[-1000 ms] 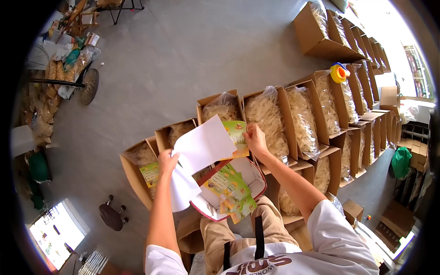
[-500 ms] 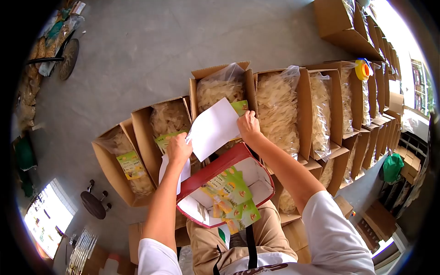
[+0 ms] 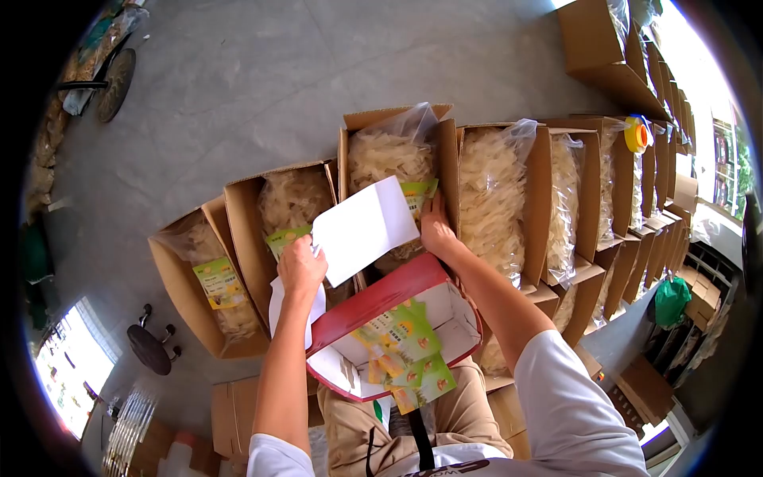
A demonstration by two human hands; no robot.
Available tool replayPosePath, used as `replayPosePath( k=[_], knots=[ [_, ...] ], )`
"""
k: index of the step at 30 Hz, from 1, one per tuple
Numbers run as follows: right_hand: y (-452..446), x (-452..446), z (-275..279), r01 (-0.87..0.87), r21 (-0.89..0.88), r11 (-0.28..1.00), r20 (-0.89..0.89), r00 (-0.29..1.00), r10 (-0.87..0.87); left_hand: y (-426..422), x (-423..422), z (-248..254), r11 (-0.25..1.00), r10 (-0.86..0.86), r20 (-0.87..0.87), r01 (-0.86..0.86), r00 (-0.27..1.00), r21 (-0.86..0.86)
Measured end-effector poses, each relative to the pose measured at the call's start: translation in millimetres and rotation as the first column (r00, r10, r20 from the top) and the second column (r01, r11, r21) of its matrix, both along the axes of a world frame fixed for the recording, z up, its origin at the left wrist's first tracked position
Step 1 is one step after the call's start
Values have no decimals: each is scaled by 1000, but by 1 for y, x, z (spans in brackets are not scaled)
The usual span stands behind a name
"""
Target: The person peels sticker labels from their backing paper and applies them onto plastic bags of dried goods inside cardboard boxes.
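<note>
My left hand [image 3: 302, 266] is closed on the left edge of a folded white paper sheet [image 3: 362, 226], which extends over the middle cardboard box [image 3: 346, 163]. Another white sheet hangs below that hand, partly hidden by my forearm. My right hand [image 3: 436, 227] reaches into the right side of the same box, fingers stretched upward beside a green and yellow printed card [image 3: 416, 195]. The card lies on a clear bag of pale dried flakes [image 3: 389, 159], partly covered by the paper. On my lap rests a red-and-white open carton [image 3: 377, 300] containing several similar cards [image 3: 405, 334].
Open boxes with bagged flakes [image 3: 497, 199] run to the right. Two more stand at left, each with a green card [image 3: 220, 282]. A yellow and blue tape roll [image 3: 637, 135] sits on a box edge. A wheeled stool [image 3: 149, 348] stands lower left.
The right hand has moved slightly down, its fingers straighter along the card's edge inside the box. The paper now lies flatter. The camera view has shifted a little.
</note>
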State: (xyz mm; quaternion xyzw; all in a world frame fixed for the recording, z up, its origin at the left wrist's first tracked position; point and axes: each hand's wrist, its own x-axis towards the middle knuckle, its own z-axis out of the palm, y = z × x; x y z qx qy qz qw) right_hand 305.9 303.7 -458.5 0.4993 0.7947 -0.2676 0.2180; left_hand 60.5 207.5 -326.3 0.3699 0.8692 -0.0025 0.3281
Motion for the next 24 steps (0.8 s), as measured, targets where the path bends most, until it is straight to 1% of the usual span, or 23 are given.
replayPosePath(
  k=[1, 2, 3, 5, 6, 7, 8, 9, 10, 11, 13, 14, 15, 16, 17, 18, 19, 20, 21, 22, 23, 24],
  knots=[
    [-2, 3, 8, -13, 90, 996, -72, 997, 20, -6, -5, 2, 1000, 12, -24, -12, 1000, 5],
    [2, 7, 15, 33, -122, 992, -109, 993, -47, -13, -12, 6, 999, 41, -29, -41, 999, 5],
    [5, 6, 21, 28, -117, 993, -113, 993, -41, -19, -19, 14, 998, 69, -36, -69, 997, 4],
    [10, -5, 40, 129, -315, 940, -61, 986, -156, -35, -37, 24, 994, 113, 31, -113, 993, -2],
    [14, -14, 53, 125, -315, 941, -66, 986, -154, -51, -47, 19, 990, 102, 90, -110, 991, 88],
    [22, -34, 81, 80, -302, 950, -8, 996, -86, -58, -51, 23, 990, 105, 87, -113, 991, 88],
    [25, -49, 97, 34, -291, 956, 55, 998, -18, -63, -53, 30, 990, 117, 91, -124, 989, 73],
    [21, -54, 94, -135, -140, 981, -83, 989, 124, -68, -54, 37, 989, 129, 97, -135, 987, 57],
    [16, -58, 86, -280, 36, 959, -192, 940, 281, -71, -53, 44, 977, 192, 125, -201, 973, 66],
    [8, -61, 67, -545, 252, 799, -90, 809, 581, -76, -54, 49, 977, 194, 128, -204, 973, 68],
    [1, -72, 55, -614, 181, 768, -115, 762, 637, -88, -59, 58, 969, 191, -45, -180, 981, 171],
    [2, -72, 49, -615, 181, 767, -117, 761, 638, -93, -60, 63, 945, 228, -73, -203, 971, 256],
    [8, -77, 51, -776, 146, 613, 12, 621, 783, -94, -61, 72, 946, 230, -79, -204, 970, 252],
    [9, -83, 49, -897, 85, 435, 128, 442, 888, -94, -59, 83, 920, 314, -41, -293, 948, 262],
    [7, -88, 40, -896, 86, 435, 118, 442, 889, -96, -57, 89, 885, 394, -3, -379, 919, 269],
    [3, -95, 31, -905, 13, 426, 160, 422, 892, -100, -53, 92, 860, 393, 13, -372, 920, 349],
    [-3, -100, 24, -907, -64, 416, 201, 396, 896, -103, -47, 95, 863, 394, 8, -373, 919, 341],
    [-11, -101, 19, -906, -76, 416, 264, 384, 885, -104, -41, 100, 862, 383, 25, -367, 923, 348],
    [-16, -99, 16, -907, -80, 412, 261, 380, 887, -104, -35, 105, 860, 374, 45, -364, 926, 358],
    [-19, -97, 14, -911, -14, 413, 241, 398, 885, -105, -30, 108, 880, 339, 17, -323, 941, 347],
    [-21, -94, 14, -909, 56, 413, 222, 415, 882, -105, -26, 111, 878, 343, 21, -328, 939, 349],
    [-24, -95, 20, -910, 57, 411, 229, 413, 882, -104, -22, 114, 883, 299, 27, -287, 954, 372]
  ],
)
